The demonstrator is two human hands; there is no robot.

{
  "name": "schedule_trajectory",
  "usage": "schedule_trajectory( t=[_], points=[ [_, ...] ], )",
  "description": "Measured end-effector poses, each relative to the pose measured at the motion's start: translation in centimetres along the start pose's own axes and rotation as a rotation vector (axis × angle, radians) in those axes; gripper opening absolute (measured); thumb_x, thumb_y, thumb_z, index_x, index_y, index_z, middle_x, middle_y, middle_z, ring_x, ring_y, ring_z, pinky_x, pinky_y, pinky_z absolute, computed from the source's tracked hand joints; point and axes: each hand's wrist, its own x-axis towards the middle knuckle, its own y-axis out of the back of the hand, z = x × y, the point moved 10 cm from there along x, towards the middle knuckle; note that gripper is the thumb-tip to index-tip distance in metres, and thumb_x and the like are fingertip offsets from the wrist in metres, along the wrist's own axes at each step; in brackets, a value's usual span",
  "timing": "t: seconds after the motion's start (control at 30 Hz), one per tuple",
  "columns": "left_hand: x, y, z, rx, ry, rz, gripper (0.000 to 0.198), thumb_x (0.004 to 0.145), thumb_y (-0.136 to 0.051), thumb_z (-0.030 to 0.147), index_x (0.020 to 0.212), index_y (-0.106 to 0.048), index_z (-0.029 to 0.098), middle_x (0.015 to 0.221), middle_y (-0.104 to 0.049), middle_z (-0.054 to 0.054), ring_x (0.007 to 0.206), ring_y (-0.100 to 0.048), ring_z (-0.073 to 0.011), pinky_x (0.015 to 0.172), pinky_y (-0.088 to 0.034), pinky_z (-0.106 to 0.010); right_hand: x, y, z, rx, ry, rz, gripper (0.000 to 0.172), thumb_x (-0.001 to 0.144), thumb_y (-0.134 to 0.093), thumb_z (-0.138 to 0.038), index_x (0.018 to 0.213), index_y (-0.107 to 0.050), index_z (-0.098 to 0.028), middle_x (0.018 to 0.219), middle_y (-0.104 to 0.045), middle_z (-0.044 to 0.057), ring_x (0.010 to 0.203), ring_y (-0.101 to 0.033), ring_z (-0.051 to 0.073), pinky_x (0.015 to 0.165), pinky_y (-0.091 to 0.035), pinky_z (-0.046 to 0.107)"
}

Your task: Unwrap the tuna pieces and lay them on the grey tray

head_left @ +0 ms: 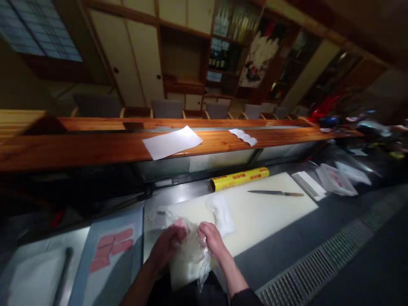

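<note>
Crumpled clear plastic wrap [194, 250] stretches between my two hands, close to my body over the near left end of a white cutting board [264, 212]. My left hand [174, 236] is closed on its left side, the fingers blurred. My right hand [211, 238] grips it on the other side in a fist. Just beyond my right hand a folded white cloth [224, 214] lies on the board. Farther right rests a long knife [276, 193] with a wooden handle. A yellow roll [240, 179] with red print lies along the board's far edge.
Pinkish-red slabs [111, 246] lie on a blue-grey surface to the left. A white tray [309, 185] and plastic bags [336, 179] sit at the right. A white sheet [172, 142] and smaller papers [244, 137] rest on the raised wooden counter [216, 141].
</note>
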Motion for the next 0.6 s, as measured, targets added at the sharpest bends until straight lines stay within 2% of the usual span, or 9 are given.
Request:
schedule_trajectory(
  t=[0.07,0.13,0.23,0.3,0.43,0.53,0.6],
  points=[
    [0.6,0.4,-1.5,-0.219,0.022,0.028,0.039,0.069,-0.070,0.052,0.069,-0.054,0.017,0.070,-0.054,-0.002,0.066,-0.051,-0.0145,0.068,-0.047,-0.029,0.3,-1.3,0.7,-0.029,-0.010,-0.085,0.038,0.081,-0.053,-0.048,0.057,-0.042,-0.021,0.049,-0.040,-0.005,0.043,-0.036,0.009,0.045,-0.029,0.024],
    [1.2,0.9,-2.7,-0.370,0.030,0.089,0.036,0.063,-0.080,0.043,0.073,-0.057,0.017,0.067,-0.055,0.000,0.063,-0.051,-0.0127,0.063,-0.046,-0.026,0.3,-1.4,1.0,-0.055,-0.004,-0.097,0.035,0.081,-0.054,-0.045,0.057,-0.045,-0.020,0.048,-0.042,-0.005,0.045,-0.038,0.010,0.048,-0.030,0.024],
    [1.3,2.0,-3.8,-0.445,0.032,0.173,0.036,0.056,-0.083,0.029,0.076,-0.054,0.018,0.064,-0.052,0.004,0.057,-0.047,-0.0086,0.055,-0.040,-0.020,0.0,-1.3,1.0,-0.058,0.006,-0.067,0.037,0.083,-0.051,-0.047,0.058,-0.041,-0.021,0.048,-0.040,-0.006,0.045,-0.036,0.010,0.048,-0.029,0.024],
    [1.0,2.7,-4.3,-0.494,0.053,0.197,0.040,0.052,-0.082,0.021,0.081,-0.054,0.019,0.068,-0.054,0.005,0.059,-0.050,-0.0085,0.055,-0.041,-0.019,-0.2,-1.4,1.3,-0.046,-0.002,-0.068,0.039,0.083,-0.051,-0.050,0.059,-0.040,-0.021,0.049,-0.039,-0.006,0.044,-0.035,0.009,0.047,-0.028,0.024],
    [0.2,2.7,-4.9,-0.579,0.118,0.123,0.036,0.051,-0.078,0.019,0.071,-0.047,0.017,0.062,-0.050,0.004,0.052,-0.047,-0.0082,0.052,-0.041,-0.021,-0.4,-1.1,2.4,-0.002,-0.028,-0.042,0.040,0.084,-0.051,-0.052,0.061,-0.039,-0.021,0.052,-0.038,-0.006,0.044,-0.033,0.009,0.046,-0.027,0.024],
    [-0.2,2.4,-5.3,-0.616,0.138,0.057,0.041,0.051,-0.079,0.019,0.062,-0.039,0.017,0.056,-0.042,0.006,0.045,-0.035,-0.0038,0.046,-0.032,-0.018,-0.6,-0.7,3.3,0.021,-0.041,-0.002,0.039,0.086,-0.052,-0.051,0.064,-0.038,-0.022,0.052,-0.035,-0.008,0.045,-0.031,0.009,0.045,-0.024,0.023],
    [-0.2,2.8,-5.8,-0.622,0.151,0.063,0.043,0.053,-0.080,0.019,0.063,-0.039,0.016,0.053,-0.037,0.007,0.042,-0.030,-0.0023,0.042,-0.024,-0.016,-0.9,-0.9,3.7,0.020,-0.036,0.022,0.039,0.087,-0.052,-0.051,0.064,-0.039,-0.021,0.052,-0.036,-0.007,0.046,-0.032,0.009,0.046,-0.024,0.023]
  ],
)
